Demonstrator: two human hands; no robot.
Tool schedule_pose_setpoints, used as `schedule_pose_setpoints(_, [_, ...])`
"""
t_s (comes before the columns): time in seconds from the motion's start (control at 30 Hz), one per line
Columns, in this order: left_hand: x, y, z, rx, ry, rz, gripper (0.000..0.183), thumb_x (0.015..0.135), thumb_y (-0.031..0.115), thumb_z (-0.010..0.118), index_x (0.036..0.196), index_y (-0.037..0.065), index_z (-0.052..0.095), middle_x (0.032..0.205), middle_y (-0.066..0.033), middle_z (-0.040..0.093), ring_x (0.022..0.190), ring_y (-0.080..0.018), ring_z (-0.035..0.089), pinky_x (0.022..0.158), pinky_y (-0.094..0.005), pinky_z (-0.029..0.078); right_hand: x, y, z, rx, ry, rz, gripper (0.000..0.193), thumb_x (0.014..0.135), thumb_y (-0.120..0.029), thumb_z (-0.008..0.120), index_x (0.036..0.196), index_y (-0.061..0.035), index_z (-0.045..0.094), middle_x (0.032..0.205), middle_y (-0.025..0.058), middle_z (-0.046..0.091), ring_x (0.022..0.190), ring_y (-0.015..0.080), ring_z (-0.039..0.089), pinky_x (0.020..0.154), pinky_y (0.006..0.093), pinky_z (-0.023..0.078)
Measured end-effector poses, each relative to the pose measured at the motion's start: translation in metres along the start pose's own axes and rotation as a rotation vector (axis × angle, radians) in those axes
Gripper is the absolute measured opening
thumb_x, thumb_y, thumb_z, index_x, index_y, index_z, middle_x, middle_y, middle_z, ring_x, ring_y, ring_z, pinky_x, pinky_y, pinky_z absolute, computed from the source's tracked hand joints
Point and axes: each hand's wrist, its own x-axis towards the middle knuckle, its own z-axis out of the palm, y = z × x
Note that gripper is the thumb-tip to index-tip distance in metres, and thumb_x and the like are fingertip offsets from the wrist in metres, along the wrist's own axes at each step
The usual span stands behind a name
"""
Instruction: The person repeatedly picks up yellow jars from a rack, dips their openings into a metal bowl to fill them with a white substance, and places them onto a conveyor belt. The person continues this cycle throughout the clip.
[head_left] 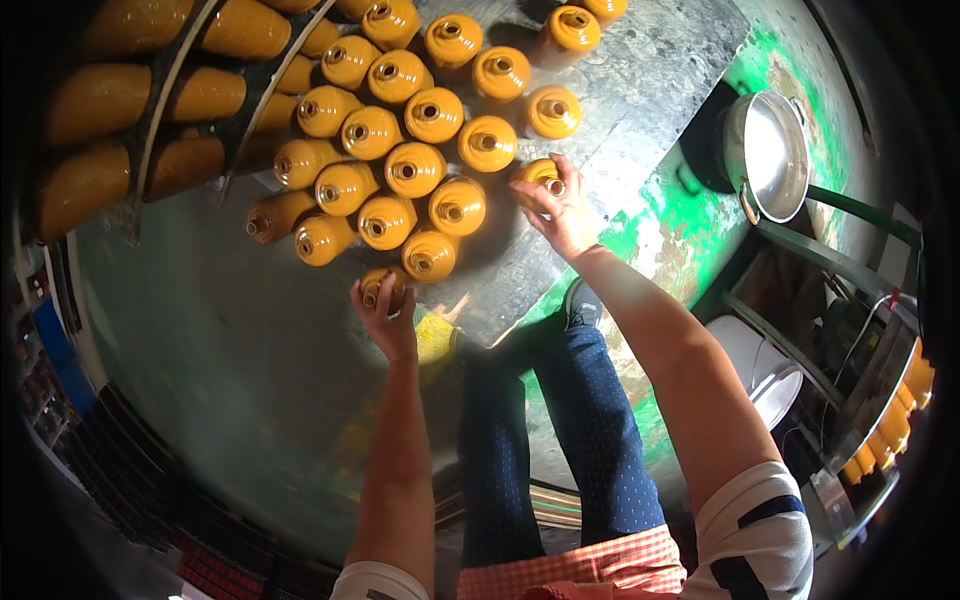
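Around twenty-five small yellow thread cones (pixel 414 168) standing on the floor. Six big yellow cones (pixel 95 100) on the rack. One shiny metal bowl (pixel 768 153). One white bucket (pixel 760 365). Two hands.

Both bare forearms reach up from lower frame; left hand (pixel 385 315) mid-frame, fingers curled in a grip; right hand (pixel 560 210) upper centre, fingers pinched closed.

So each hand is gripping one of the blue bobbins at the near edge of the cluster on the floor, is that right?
Not quite: the bobbins are orange-yellow, not blue. In the head view the left hand grips one bobbin at the cluster's near edge, and the right hand grips another bobbin at its right side, on the grey floor.
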Motion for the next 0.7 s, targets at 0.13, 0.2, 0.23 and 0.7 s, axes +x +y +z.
schedule_pose_setpoints(0.13, [-0.021, 0.024, -0.044, -0.069, -0.098, 0.104, 0.045, 0.068, 0.007, 0.085, 0.109, 0.017, 0.070, 0.139, -0.0187, 0.044, 0.118, -0.0369, 0.055, 0.094, -0.0400, 0.049, -0.037, 0.006, -0.055, 0.235, 0.064, 0.136, 0.056, 0.074, -0.014, 0.081, 0.125, -0.0285, 0.063, 0.139, 0.0208, 0.039, 0.126, 0.0427, 0.045, 0.105, 0.0466, 0.045])
schedule_pose_setpoints(0.2, [-0.039, 0.061, -0.079, -0.074, -0.215, 0.147, 0.045, 0.068, 0.007, 0.085, 0.110, 0.013, 0.070, 0.140, -0.0177, 0.045, 0.122, -0.0346, 0.053, 0.098, -0.0390, 0.047, -0.079, -0.003, -0.110, 0.213, 0.091, 0.145, 0.054, 0.077, -0.014, 0.081, 0.127, -0.0210, 0.062, 0.137, 0.0203, 0.041, 0.127, 0.0399, 0.046, 0.106, 0.0458, 0.043])
schedule_pose_setpoints(0.23, [-0.042, 0.083, -0.097, -0.085, -0.255, 0.236, 0.046, 0.068, 0.006, 0.085, 0.111, 0.010, 0.070, 0.141, -0.0162, 0.047, 0.126, -0.0314, 0.052, 0.101, -0.0380, 0.046, -0.100, -0.011, -0.140, 0.220, 0.139, 0.160, 0.053, 0.078, -0.014, 0.080, 0.128, -0.0174, 0.062, 0.136, 0.0195, 0.041, 0.129, 0.0381, 0.045, 0.106, 0.0451, 0.043])
schedule_pose_setpoints(0.7, [-0.164, 0.577, -0.202, -0.758, -1.636, 0.412, 0.046, 0.070, 0.010, 0.083, 0.114, 0.008, 0.069, 0.139, -0.0188, 0.053, 0.125, -0.0300, 0.054, 0.105, -0.0408, 0.043, -0.518, -0.166, -0.576, 0.996, 1.073, 0.756, 0.045, 0.083, -0.015, 0.070, 0.126, -0.0098, 0.059, 0.122, 0.0074, 0.057, 0.115, 0.0232, 0.056, 0.102, 0.0351, 0.044])
